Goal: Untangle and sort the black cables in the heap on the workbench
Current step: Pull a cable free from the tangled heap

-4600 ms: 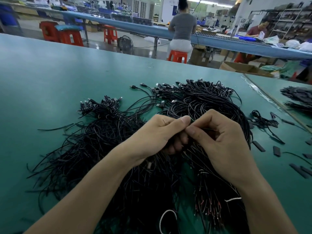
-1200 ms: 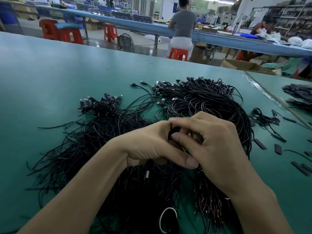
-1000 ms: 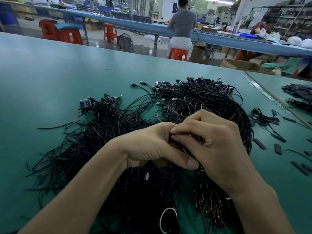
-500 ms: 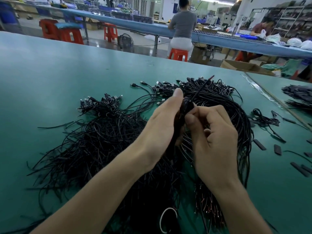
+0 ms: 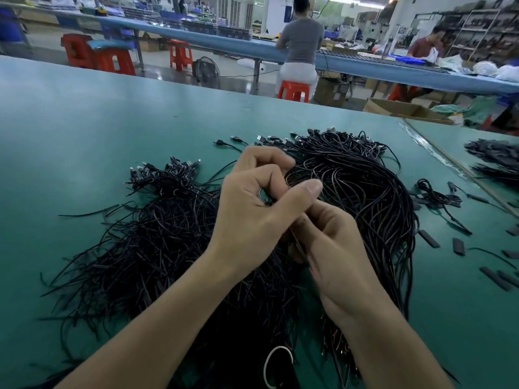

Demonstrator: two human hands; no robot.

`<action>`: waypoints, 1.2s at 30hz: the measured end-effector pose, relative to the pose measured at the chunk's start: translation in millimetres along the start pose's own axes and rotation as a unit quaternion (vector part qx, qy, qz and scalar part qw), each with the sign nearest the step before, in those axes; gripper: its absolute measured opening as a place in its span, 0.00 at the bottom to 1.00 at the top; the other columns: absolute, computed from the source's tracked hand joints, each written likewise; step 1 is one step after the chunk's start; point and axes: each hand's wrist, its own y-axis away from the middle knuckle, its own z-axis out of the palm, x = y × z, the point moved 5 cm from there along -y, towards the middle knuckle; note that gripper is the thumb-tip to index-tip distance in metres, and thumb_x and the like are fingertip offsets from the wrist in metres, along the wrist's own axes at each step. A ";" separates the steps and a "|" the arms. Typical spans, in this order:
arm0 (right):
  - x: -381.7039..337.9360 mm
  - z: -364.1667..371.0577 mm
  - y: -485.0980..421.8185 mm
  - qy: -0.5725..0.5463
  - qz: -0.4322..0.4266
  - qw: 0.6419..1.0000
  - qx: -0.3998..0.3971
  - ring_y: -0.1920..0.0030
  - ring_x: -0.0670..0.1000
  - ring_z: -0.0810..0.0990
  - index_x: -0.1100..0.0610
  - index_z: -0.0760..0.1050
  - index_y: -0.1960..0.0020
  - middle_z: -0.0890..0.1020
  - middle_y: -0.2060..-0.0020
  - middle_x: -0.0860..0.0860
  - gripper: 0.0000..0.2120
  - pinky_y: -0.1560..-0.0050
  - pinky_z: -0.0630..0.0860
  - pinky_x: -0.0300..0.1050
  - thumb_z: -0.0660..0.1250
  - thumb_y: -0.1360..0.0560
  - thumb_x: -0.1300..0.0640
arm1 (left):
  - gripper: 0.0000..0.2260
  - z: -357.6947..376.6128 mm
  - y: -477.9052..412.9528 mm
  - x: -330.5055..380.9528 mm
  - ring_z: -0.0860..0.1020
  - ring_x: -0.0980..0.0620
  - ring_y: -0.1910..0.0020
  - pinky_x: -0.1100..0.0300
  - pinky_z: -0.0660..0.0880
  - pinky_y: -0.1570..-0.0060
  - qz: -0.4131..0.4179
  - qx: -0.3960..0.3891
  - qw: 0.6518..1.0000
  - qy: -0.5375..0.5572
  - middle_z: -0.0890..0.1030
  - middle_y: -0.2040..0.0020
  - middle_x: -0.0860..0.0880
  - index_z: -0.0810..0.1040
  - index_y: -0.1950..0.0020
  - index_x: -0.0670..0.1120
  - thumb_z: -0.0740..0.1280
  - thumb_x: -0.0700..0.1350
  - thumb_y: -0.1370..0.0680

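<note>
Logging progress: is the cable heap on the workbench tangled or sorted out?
Tangled. In the cable heap strands cross and loop every way, loose ends splayed across the workbench.

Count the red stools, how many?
4: a stool far left, a cushioned stool beside it, a third stool right of them, a fourth stool under the seated person in grey. A red shape farther right may be another.

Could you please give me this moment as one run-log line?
step: untangling | left hand: grips black cable | right hand: pinches strand | cable heap: beneath hands, on green workbench
</note>
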 end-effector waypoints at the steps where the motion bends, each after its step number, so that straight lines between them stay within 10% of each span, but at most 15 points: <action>1: -0.9 -3.8 -0.9 0.014 -0.004 1.000 0.016 0.72 0.41 0.71 0.63 0.81 0.51 0.78 0.70 0.48 0.10 0.73 0.66 0.32 0.63 0.19 0.59 | 0.12 -0.2 1.1 0.9 0.75 0.56 0.45 0.66 0.68 0.43 0.008 0.002 0.999 -0.050 0.76 0.49 0.55 0.74 0.70 0.51 0.73 0.51 0.29; 6: -14.6 -26.0 -6.1 0.106 -0.090 0.985 0.106 0.71 0.39 0.72 0.56 0.80 0.58 0.77 0.71 0.42 0.11 0.69 0.69 0.29 0.63 0.19 0.62 | 0.15 3.0 2.7 -11.3 0.69 0.60 0.55 0.65 0.69 0.54 -0.033 -0.022 0.994 -0.106 0.66 0.53 0.63 0.71 0.45 0.61 0.72 0.58 0.29; 16: -18.4 -28.8 -5.7 0.109 -0.174 0.973 0.108 0.69 0.39 0.74 0.57 0.78 0.55 0.77 0.69 0.40 0.06 0.65 0.70 0.29 0.65 0.23 0.55 | 0.07 8.4 0.9 -27.8 0.75 0.55 0.79 0.66 0.68 0.78 -0.152 -0.163 0.973 0.064 0.81 0.72 0.49 0.76 0.58 0.59 0.71 0.50 0.24; 23: -19.0 -26.6 -4.4 0.181 -0.203 0.959 0.085 0.61 0.47 0.80 0.51 0.79 0.55 0.80 0.57 0.58 0.04 0.62 0.77 0.38 0.66 0.24 0.53 | 0.09 4.2 0.4 -34.5 0.84 0.50 0.61 0.59 0.80 0.59 -0.199 -0.149 0.952 0.177 0.85 0.60 0.46 0.78 0.50 0.44 0.62 0.32 0.21; 26: -11.2 -28.8 -7.7 0.245 -0.180 0.949 0.082 0.54 0.51 0.80 0.46 0.78 0.56 0.80 0.57 0.51 0.06 0.53 0.79 0.48 0.67 0.22 0.54 | 0.13 2.3 -1.8 -32.7 0.83 0.52 0.60 0.61 0.79 0.60 -0.256 -0.108 0.930 0.241 0.85 0.57 0.46 0.78 0.48 0.41 0.55 0.40 0.25; 31: -0.5 -19.2 -8.3 0.306 -0.159 0.938 0.038 0.60 0.42 0.76 0.46 0.78 0.56 0.77 0.60 0.44 0.09 0.60 0.68 0.29 0.68 0.21 0.59 | 0.22 3.9 -6.4 -23.6 0.83 0.44 0.44 0.50 0.80 0.42 -0.256 -0.122 0.923 0.261 0.85 0.47 0.41 0.74 0.40 0.44 0.49 0.58 0.17; 36: 2.2 -24.6 -11.7 0.249 -0.118 0.960 0.045 0.54 0.49 0.80 0.48 0.80 0.51 0.82 0.55 0.53 0.06 0.54 0.77 0.46 0.67 0.20 0.57 | 0.14 4.1 -5.1 -13.1 0.83 0.44 0.45 0.50 0.77 0.42 -0.200 -0.121 0.942 0.242 0.87 0.55 0.43 0.78 0.46 0.48 0.57 0.54 0.19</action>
